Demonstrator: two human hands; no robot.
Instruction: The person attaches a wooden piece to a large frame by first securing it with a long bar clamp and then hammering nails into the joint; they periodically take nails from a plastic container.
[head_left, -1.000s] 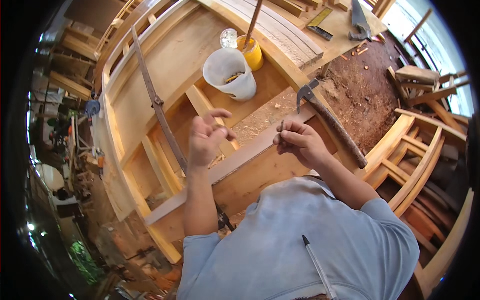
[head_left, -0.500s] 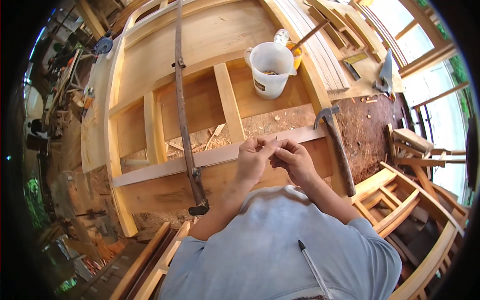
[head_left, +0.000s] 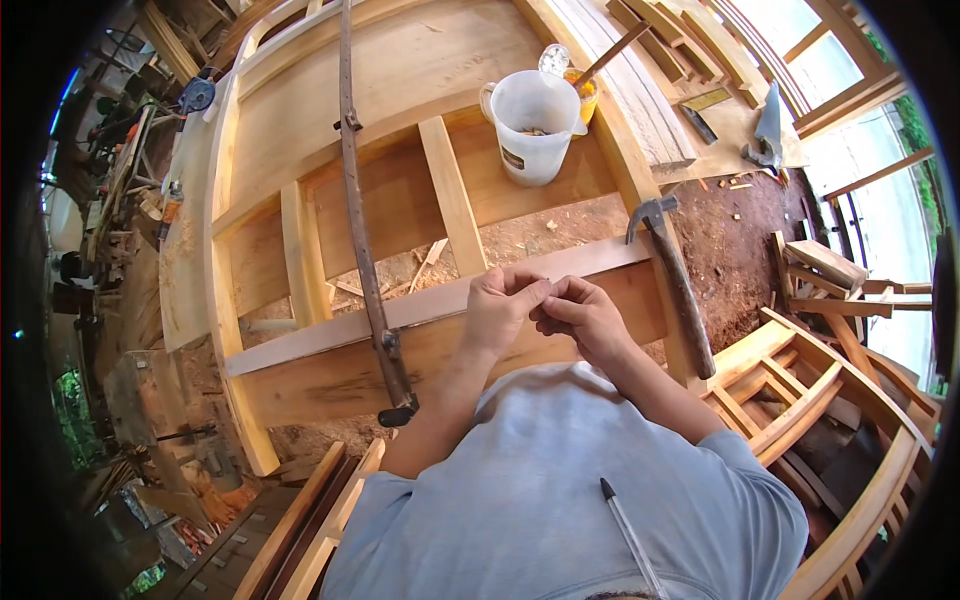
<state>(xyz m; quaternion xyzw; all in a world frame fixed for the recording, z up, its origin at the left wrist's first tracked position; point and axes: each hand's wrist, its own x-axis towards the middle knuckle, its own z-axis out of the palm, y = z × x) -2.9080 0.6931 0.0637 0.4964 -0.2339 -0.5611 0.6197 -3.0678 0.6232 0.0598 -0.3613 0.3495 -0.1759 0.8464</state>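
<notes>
My left hand [head_left: 497, 310] and my right hand [head_left: 582, 316] meet fingertip to fingertip above the near rail [head_left: 440, 306] of a wooden frame. Both are closed in a pinch; whatever small thing sits between the fingers is too small to make out. To the right, a claw hammer [head_left: 683, 295] lies across the frame's corner, its head toward the far side. Beyond my hands a translucent plastic jug [head_left: 537, 140] stands on the frame, with small pieces inside. A long bar clamp [head_left: 365, 230] spans the frame left of my hands.
Behind the jug is an orange-yellow container [head_left: 583, 98] with a stick in it. A square [head_left: 704, 113] and a handsaw [head_left: 767, 130] lie on the board at far right. Smaller wooden frames [head_left: 780, 395] stand at lower right. A power tool [head_left: 198, 95] sits far left.
My hands stay together in nearly the same place, with the fingers shifted slightly. The thin tip that poked up between them no longer shows. The view has moved a little.
</notes>
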